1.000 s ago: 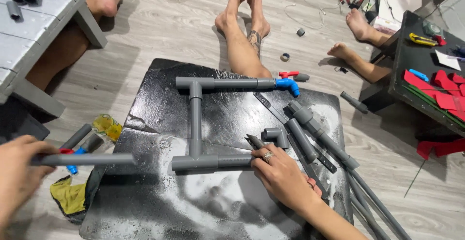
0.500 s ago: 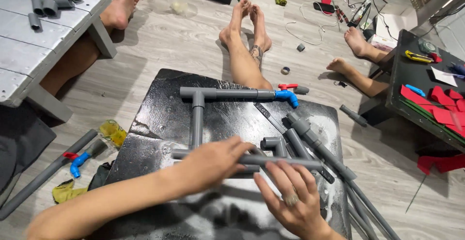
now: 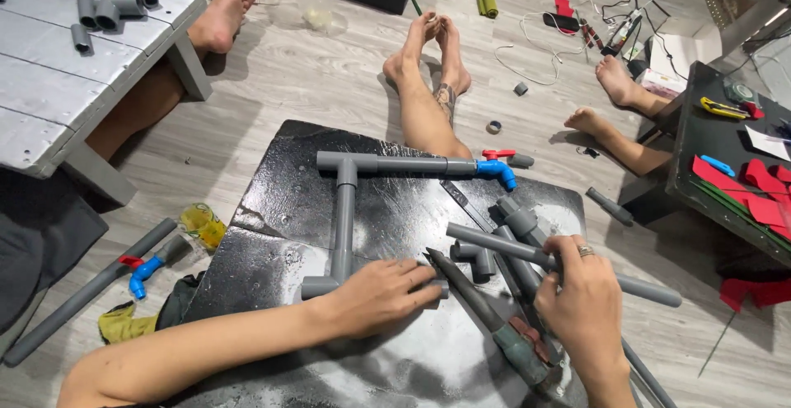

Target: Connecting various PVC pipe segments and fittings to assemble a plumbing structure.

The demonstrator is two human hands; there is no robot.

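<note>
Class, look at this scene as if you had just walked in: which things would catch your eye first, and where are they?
A grey pipe frame lies on a black board on the floor, with a blue elbow at its far right end. The left hand presses on the frame's near fitting, and the right hand grips a loose grey pipe.

A board lies flat on the floor, with the pipe frame on it. The left hand rests on the frame's near end. To its right, the right hand grips a loose pipe just above the board. A file lies between the two hands. Behind the board, two feet. Off the board's left edge a long pipe lies on the floor, and a tabletop stands at far left with fittings on it.
</note>
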